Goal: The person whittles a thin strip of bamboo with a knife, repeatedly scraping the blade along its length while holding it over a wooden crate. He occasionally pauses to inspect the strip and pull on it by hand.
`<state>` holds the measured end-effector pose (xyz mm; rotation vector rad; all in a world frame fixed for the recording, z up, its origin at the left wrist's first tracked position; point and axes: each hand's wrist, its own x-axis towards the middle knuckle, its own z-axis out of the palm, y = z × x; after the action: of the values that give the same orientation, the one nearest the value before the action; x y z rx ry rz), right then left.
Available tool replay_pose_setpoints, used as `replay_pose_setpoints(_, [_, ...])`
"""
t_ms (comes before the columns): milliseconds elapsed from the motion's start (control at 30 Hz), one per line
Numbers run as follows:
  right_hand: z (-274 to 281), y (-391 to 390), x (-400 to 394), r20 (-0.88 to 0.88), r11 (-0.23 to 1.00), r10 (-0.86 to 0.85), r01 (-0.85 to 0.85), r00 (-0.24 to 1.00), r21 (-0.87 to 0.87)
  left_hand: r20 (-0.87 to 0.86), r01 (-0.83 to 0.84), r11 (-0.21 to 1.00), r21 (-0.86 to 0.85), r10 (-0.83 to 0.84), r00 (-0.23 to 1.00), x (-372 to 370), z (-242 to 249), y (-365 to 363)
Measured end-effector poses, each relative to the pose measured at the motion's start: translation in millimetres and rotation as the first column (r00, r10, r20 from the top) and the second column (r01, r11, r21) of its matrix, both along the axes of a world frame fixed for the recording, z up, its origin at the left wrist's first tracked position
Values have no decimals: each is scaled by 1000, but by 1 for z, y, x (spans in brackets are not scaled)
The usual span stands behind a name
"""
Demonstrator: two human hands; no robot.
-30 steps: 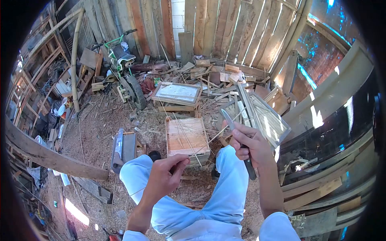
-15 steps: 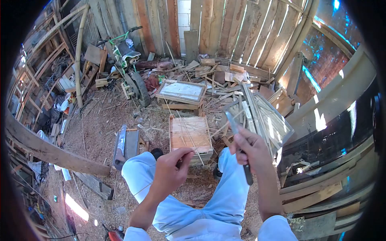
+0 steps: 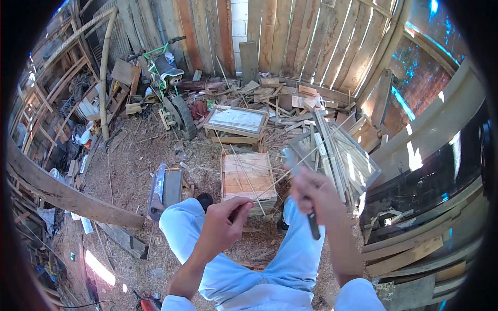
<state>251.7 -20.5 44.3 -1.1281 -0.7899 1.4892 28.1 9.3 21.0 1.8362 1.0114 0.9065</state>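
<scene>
My left hand (image 3: pixel 225 223) is closed in a pinch on a thin wooden strip (image 3: pixel 280 179), which slants up to the right. My right hand (image 3: pixel 321 199), blurred by motion, is wrapped round a knife (image 3: pixel 314 228). The dark handle end sticks out below the fist, and the smeared blade points up and left, close to the strip. Between my knees stands a shallow wooden box (image 3: pixel 246 176), with several thin strips lying across its top.
Behind the box lies a framed panel (image 3: pixel 235 120). A handsaw (image 3: pixel 157 192) rests on a low stand by my left knee. Slats lean on a mesh frame (image 3: pixel 358 160) at right. A small motorbike (image 3: pixel 168 78) and scrap wood (image 3: pixel 280 96) are near the plank wall.
My right hand and the knife have shifted slightly left and down, with the knife now more blurred. The strip's far part shows more plainly to the right. My left hand stays nearly in place.
</scene>
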Motion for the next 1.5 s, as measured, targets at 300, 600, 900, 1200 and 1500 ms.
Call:
replay_pose_setpoints(300, [-4,-11,-28,-156,945,321,-327,934,-12,12,-17,987,158,15,1000,7,8,-2])
replay_pose_setpoints(600, [7,-10,-23,-31,952,302,-303,953,-47,17,-34,977,210,31,999,10,10,-5])
replay_pose_setpoints(900, [1,-5,-18,10,980,189,-188,982,-69,-27,-54,986,159,59,998,7,13,-7])
replay_pose_setpoints(1200, [2,-5,5,4,997,62,-61,998,-42,-39,-60,986,158,67,997,3,6,-10])
replay_pose_setpoints(1500, [10,-7,4,-65,981,184,-187,981,-48,-62,-24,991,129,32,998,1,11,-10])
